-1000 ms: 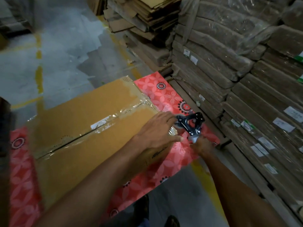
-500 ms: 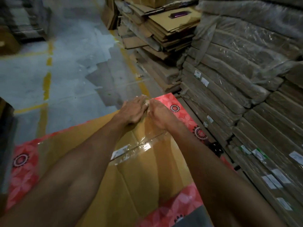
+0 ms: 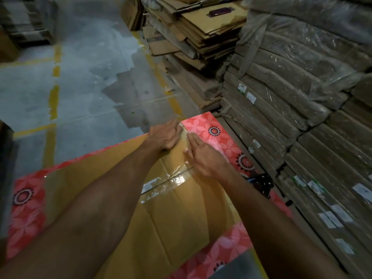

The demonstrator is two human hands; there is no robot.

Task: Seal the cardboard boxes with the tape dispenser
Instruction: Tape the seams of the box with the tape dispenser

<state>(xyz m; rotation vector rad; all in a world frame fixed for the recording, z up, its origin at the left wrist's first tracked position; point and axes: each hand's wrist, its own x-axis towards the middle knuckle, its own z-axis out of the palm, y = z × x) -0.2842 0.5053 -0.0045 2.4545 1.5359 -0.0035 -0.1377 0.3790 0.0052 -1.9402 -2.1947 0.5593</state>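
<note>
L hand (image 3: 165, 136) fingers (image 3: 176, 128) straight, held together, pressing clear tape (image 3: 177, 179) at far edge of flat brown cardboard box (image 3: 181, 228); R hand (image 3: 203, 158) fingers likewise flat, smoothing alongside. Idle black metal tape dispenser (image 3: 263, 183) lies on red floral sheet (image 3: 201, 122), beside R forearm. Risks: uneven pressure leaves wrinkles, weak seal; forearm may knock dispenser.

Left hand (image 3: 165, 135), right hand (image 3: 201, 156) press cardboard box (image 3: 171, 218) far edge; tape dispenser (image 3: 261, 183) apparently on mat (image 3: 213, 127).
</note>
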